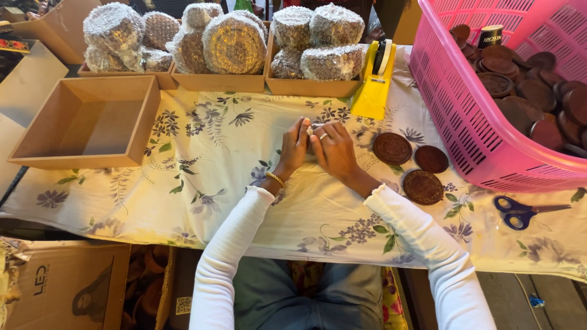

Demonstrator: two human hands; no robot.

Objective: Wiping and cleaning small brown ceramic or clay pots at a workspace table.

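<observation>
1. the fingers (304, 127) of the left hand (293, 150) and the fingers (327, 129) of the right hand (335, 151) are meeting tip to tip, pinching a small pale piece (310, 129) between them; what the piece is cannot be told.
2. both hands are resting on the table covered with a pale floral cloth (202, 183), near its middle, so the pinched piece is sitting just above the cloth there.
3. a ring is showing on the right hand and a gold bracelet (275, 179) is circling the left wrist; long white sleeves (227, 256) are covering both arms.
4. just right of the right hand, three round dark brown carved wooden discs (392, 148) are lying flat on the cloth.
5. beyond them, a pink plastic lattice basket (465, 116) is leaning over, holding many more such discs.
6. blue-handled scissors (520, 214) are lying on the cloth below the basket.
7. behind the hands, a yellow tape dispenser (374, 82) is standing by shallow brown cardboard trays (220, 81) filled with round bundles in bubble wrap (235, 44).
8. far to the left, an empty brown cardboard tray (36, 153) is sitting on the table edge.
</observation>
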